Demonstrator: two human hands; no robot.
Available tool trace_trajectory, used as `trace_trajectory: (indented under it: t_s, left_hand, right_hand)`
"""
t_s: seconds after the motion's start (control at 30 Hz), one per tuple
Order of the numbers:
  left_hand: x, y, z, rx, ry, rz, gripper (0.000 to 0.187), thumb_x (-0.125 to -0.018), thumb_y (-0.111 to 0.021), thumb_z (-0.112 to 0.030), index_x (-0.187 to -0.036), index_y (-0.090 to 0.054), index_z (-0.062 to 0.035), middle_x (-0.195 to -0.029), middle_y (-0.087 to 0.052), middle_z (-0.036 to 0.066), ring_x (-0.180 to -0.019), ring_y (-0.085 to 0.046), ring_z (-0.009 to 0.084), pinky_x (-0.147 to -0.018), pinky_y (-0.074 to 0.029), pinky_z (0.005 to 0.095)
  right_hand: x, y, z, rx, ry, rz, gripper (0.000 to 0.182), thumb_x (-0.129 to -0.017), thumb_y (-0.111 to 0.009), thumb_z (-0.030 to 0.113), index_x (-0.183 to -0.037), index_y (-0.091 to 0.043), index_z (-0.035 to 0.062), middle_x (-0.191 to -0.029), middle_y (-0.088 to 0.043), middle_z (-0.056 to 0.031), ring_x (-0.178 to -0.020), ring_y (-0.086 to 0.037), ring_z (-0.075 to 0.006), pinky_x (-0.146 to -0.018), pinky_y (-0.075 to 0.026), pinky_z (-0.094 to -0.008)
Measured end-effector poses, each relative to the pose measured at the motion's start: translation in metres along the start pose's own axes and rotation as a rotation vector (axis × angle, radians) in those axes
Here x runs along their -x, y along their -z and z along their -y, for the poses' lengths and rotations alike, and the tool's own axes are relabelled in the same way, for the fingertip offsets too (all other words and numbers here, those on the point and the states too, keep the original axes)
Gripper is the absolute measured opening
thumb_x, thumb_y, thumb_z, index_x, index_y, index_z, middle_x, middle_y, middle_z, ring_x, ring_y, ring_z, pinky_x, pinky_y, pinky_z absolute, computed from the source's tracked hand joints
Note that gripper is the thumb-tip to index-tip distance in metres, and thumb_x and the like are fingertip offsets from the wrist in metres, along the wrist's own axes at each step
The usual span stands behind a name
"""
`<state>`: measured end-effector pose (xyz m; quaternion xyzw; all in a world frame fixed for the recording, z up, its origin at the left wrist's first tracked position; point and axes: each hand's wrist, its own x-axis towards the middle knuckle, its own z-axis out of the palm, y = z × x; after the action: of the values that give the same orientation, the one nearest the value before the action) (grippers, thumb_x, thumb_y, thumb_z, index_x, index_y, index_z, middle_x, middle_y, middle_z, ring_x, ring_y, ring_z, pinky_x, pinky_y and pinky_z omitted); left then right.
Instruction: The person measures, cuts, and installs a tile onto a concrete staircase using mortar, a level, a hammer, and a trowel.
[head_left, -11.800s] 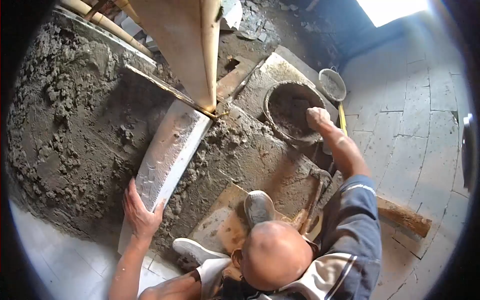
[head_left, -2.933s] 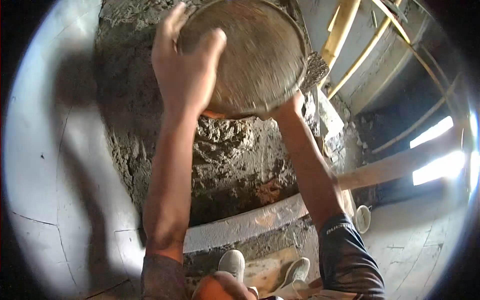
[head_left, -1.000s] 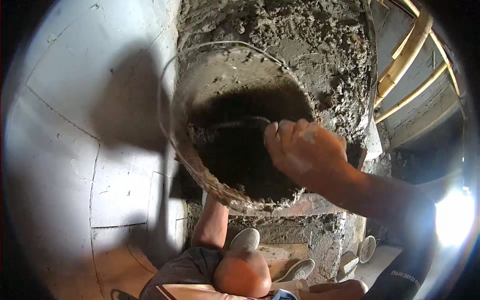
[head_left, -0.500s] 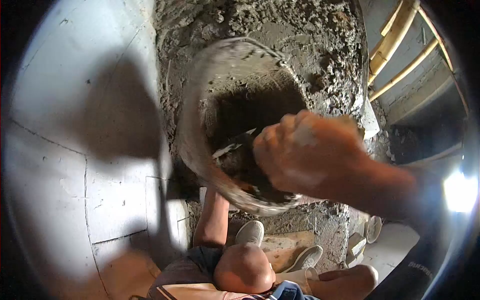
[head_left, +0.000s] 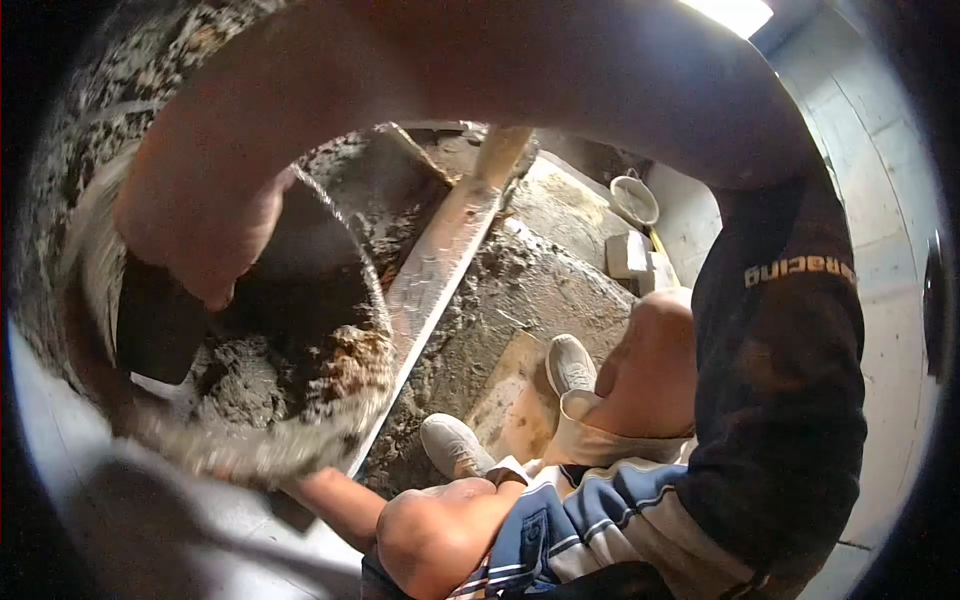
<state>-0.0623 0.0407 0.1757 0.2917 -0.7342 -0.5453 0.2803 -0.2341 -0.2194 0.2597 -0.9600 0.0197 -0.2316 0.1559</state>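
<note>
My right hand [head_left: 215, 235] reaches into a round bucket [head_left: 290, 440] at the left of the view. Its fingers are wrapped round the handle end of a trowel, whose dark flat blade [head_left: 160, 325] points down inside the bucket. Grey wet mortar [head_left: 240, 385] lies in the bucket beside the blade. My left forearm [head_left: 340, 500] runs to the underside of the bucket's near rim, and the hand itself is hidden behind the bucket wall.
A long wooden board [head_left: 440, 260] slants beside the bucket. My shoes [head_left: 455, 445] stand near a flat plank [head_left: 515, 390] on the mortar-covered floor. Farther back are a small white bucket [head_left: 634, 200] and a pale block [head_left: 627, 254]. A block wall stands at right.
The view has swung to the right, so the bucket now appears farther left. My right hand has gone deeper into the bucket with the trowel, and mortar inside it is now visible.
</note>
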Motion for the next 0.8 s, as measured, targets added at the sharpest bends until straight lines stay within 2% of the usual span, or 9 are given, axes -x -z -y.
trace_trajectory:
  t_s: [0.03, 0.07, 0.17, 0.2, 0.47, 0.6, 0.63, 0.7, 0.8]
  left_hand:
    - [0.003, 0.003, -0.005, -0.044, -0.01, 0.023, 0.011, -0.085, -0.062, -0.019, -0.086, -0.062, -0.0081, -0.07, -0.055, 0.012, -0.062, -0.06, 0.0334, -0.054, -0.048, 0.0453]
    - [0.003, 0.003, -0.012, -0.091, -0.018, 0.035, 0.011, -0.085, -0.062, -0.019, -0.085, -0.062, -0.008, -0.069, -0.055, 0.012, -0.061, -0.06, 0.0335, -0.053, -0.048, 0.0451]
    - [-0.009, -0.013, -0.019, -0.202, -0.042, 0.09, 0.009, -0.085, -0.062, -0.017, -0.083, -0.062, -0.008, -0.067, -0.054, 0.012, -0.06, -0.06, 0.0338, -0.051, -0.048, 0.0449]
    - [-0.019, -0.021, -0.004, -0.086, -0.04, 0.077, 0.012, -0.086, -0.062, -0.02, -0.087, -0.061, -0.0084, -0.071, -0.055, 0.012, -0.064, -0.06, 0.0334, -0.054, -0.049, 0.045]
    - [-0.129, -0.038, 0.122, 0.904, 0.095, -0.017, 0.04, -0.095, -0.054, -0.043, -0.12, -0.058, -0.0116, -0.105, -0.062, 0.012, -0.094, -0.065, 0.0304, -0.075, -0.055, 0.0462]
    - [-0.172, -0.054, 0.184, 1.363, 0.241, -0.102, 0.056, -0.099, -0.051, -0.055, -0.136, -0.056, -0.0132, -0.122, -0.066, 0.012, -0.109, -0.067, 0.0289, -0.085, -0.058, 0.0468]
    - [-0.18, -0.063, 0.187, 1.358, 0.252, -0.096, 0.056, -0.099, -0.051, -0.055, -0.136, -0.056, -0.0132, -0.122, -0.066, 0.012, -0.109, -0.067, 0.0289, -0.085, -0.058, 0.0468]
    - [-0.195, -0.084, 0.186, 1.35, 0.489, -0.063, 0.071, -0.102, -0.033, -0.066, -0.152, -0.041, -0.0166, -0.146, -0.051, 0.006, -0.133, -0.051, 0.0286, -0.107, -0.048, 0.0509]
    - [-0.227, -0.119, 0.175, 1.263, 0.598, 0.033, 0.073, -0.099, -0.037, -0.069, -0.149, -0.044, -0.0158, -0.141, -0.055, 0.01, -0.13, -0.054, 0.0321, -0.107, -0.045, 0.0527]
  right_hand:
    - [-0.042, -0.046, 0.054, -0.005, -0.047, 0.011, 0.013, -0.082, -0.068, 0.018, -0.091, -0.066, 0.009, -0.082, -0.065, -0.0076, -0.077, -0.066, -0.0265, -0.071, -0.054, -0.0382]
    - [0.031, 0.024, -0.002, -0.013, -0.084, 0.023, 0.013, -0.082, -0.069, 0.018, -0.091, -0.066, 0.0088, -0.082, -0.065, -0.0079, -0.077, -0.067, -0.0267, -0.071, -0.054, -0.0385]
    - [0.047, 0.029, 0.005, -0.026, -0.21, 0.036, 0.014, -0.082, -0.069, 0.018, -0.091, -0.066, 0.008, -0.083, -0.066, -0.0086, -0.077, -0.067, -0.0272, -0.071, -0.054, -0.0394]
    - [0.037, 0.022, 0.002, -0.024, -0.266, 0.042, 0.014, -0.083, -0.069, 0.019, -0.091, -0.066, 0.0078, -0.083, -0.066, -0.0089, -0.077, -0.067, -0.0274, -0.071, -0.054, -0.0397]
    - [0.186, 0.087, 0.028, -0.078, -0.738, 0.11, 0.017, -0.084, -0.07, 0.02, -0.092, -0.067, 0.0058, -0.084, -0.068, -0.0109, -0.078, -0.068, -0.0287, -0.072, -0.055, -0.0419]
    - [0.296, 0.1, 0.14, -0.137, -0.936, 0.122, 0.018, -0.085, -0.07, 0.021, -0.092, -0.067, 0.0048, -0.084, -0.069, -0.012, -0.078, -0.069, -0.0294, -0.072, -0.055, -0.0431]
    - [0.286, 0.076, 0.153, -0.16, -0.979, 0.124, 0.018, -0.085, -0.07, 0.021, -0.093, -0.067, 0.0046, -0.084, -0.07, -0.0122, -0.079, -0.069, -0.0296, -0.072, -0.055, -0.0434]
    - [0.292, 0.056, 0.168, -0.209, -1.062, 0.127, 0.019, -0.085, -0.07, 0.021, -0.093, -0.067, 0.0041, -0.084, -0.07, -0.0127, -0.079, -0.069, -0.03, -0.072, -0.055, -0.0439]
    - [0.323, 0.037, 0.202, -0.249, -1.293, 0.138, 0.025, -0.088, -0.068, 0.023, -0.102, -0.068, 0.0018, -0.091, -0.072, -0.018, -0.083, -0.071, -0.0336, -0.076, -0.056, -0.0446]
